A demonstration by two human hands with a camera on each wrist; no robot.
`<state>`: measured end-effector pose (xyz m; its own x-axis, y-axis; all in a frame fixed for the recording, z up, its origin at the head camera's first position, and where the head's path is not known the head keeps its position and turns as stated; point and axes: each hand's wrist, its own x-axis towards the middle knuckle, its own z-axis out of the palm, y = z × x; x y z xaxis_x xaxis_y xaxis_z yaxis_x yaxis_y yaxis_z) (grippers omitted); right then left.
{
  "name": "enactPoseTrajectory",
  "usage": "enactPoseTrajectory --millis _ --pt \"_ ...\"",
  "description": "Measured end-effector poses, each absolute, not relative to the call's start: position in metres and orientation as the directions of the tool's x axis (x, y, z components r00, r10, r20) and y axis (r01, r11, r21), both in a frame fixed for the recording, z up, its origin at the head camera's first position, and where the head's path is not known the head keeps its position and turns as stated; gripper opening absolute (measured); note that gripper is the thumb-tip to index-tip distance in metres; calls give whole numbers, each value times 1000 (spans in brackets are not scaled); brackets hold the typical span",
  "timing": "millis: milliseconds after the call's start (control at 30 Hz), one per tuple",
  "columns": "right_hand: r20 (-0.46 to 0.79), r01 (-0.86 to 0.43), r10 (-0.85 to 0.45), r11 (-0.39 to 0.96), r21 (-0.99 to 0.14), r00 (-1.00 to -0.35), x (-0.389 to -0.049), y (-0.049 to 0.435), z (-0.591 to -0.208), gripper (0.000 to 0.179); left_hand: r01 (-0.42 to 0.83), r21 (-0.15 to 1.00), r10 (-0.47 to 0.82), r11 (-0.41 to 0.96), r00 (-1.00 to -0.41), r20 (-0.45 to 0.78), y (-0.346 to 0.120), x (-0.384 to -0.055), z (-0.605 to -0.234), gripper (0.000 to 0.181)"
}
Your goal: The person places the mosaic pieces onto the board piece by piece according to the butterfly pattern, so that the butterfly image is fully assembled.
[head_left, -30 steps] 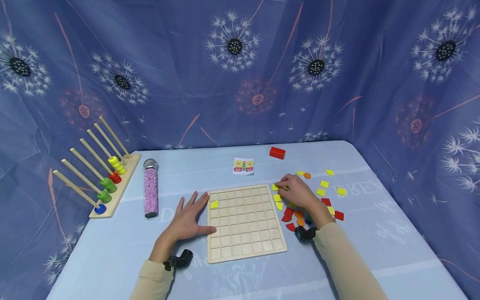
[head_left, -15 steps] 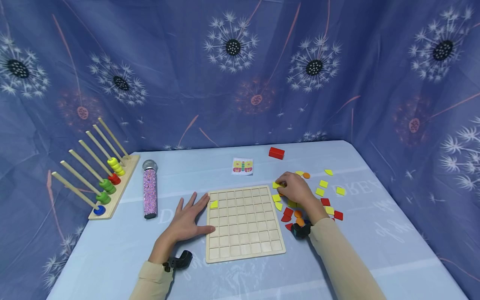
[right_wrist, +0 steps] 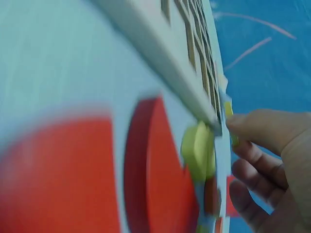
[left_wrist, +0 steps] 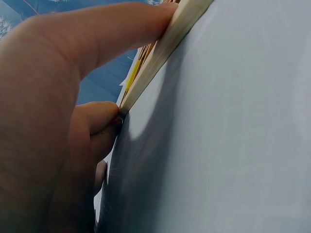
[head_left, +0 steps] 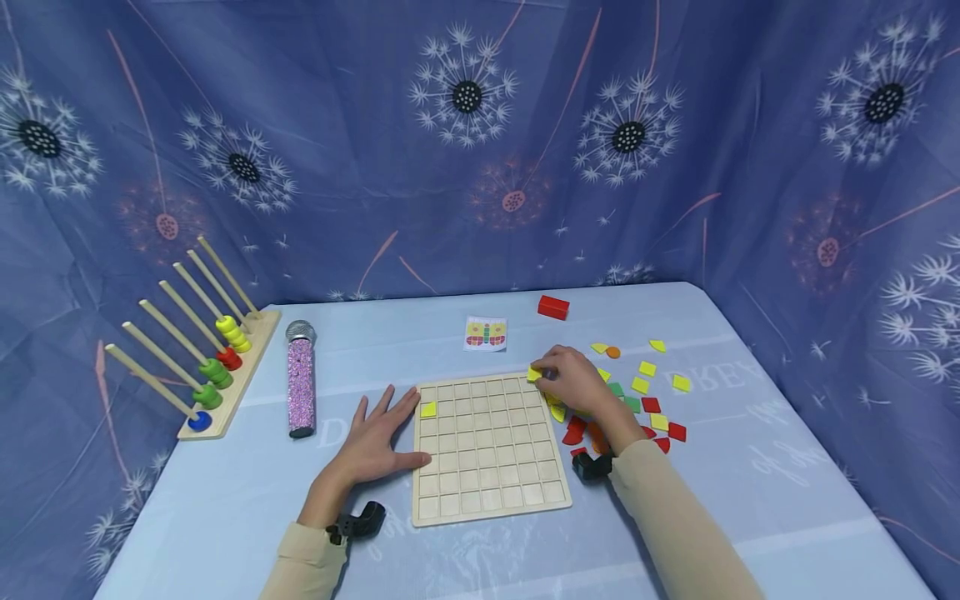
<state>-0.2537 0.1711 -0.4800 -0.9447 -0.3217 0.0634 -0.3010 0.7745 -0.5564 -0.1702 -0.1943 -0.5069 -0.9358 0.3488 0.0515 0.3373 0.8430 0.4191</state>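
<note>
A square wooden grid board (head_left: 491,450) lies mid-table, with one yellow square tile (head_left: 428,409) in a cell near its upper left corner. My left hand (head_left: 372,442) rests spread at the board's left side, its thumb and fingertips touching the edge; the left wrist view shows the thumb on the wooden rim (left_wrist: 167,46). Over the board's upper right corner, my right hand (head_left: 576,382) pinches a yellow tile (head_left: 534,375) between thumb and index finger. In the right wrist view that tile (right_wrist: 228,109) shows edge-on, partly hidden by the thumb.
Loose red, yellow, green and orange pieces (head_left: 640,385) are scattered right of the board. A butterfly pattern card (head_left: 486,333) and a red block (head_left: 553,307) lie behind it. At left are a glittery pink microphone (head_left: 302,379) and a wooden peg stand with coloured rings (head_left: 232,375).
My right hand has lifted a yellow tile from the loose pieces and moved left to the board's upper right corner, uncovering green pieces. The left hand has stayed in place.
</note>
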Motion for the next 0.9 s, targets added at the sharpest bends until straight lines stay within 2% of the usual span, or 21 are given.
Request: enactPoseTrajectory --millis 133,567,900 --pt "48 -322 -363 750 -578 -931 -250 157 -478 30 334 418 349 845 -936 45 -194 -170 -507 107" --pt "125 -469 -501 651 -598 -856 -244 113 -479 28 342 416 352 843 -934 55 -194 -170 -507 107" --pt "116 -501 -547 634 -589 -829 -243 84 -482 27 335 406 344 850 -937 51 -195 -169 -505 107"
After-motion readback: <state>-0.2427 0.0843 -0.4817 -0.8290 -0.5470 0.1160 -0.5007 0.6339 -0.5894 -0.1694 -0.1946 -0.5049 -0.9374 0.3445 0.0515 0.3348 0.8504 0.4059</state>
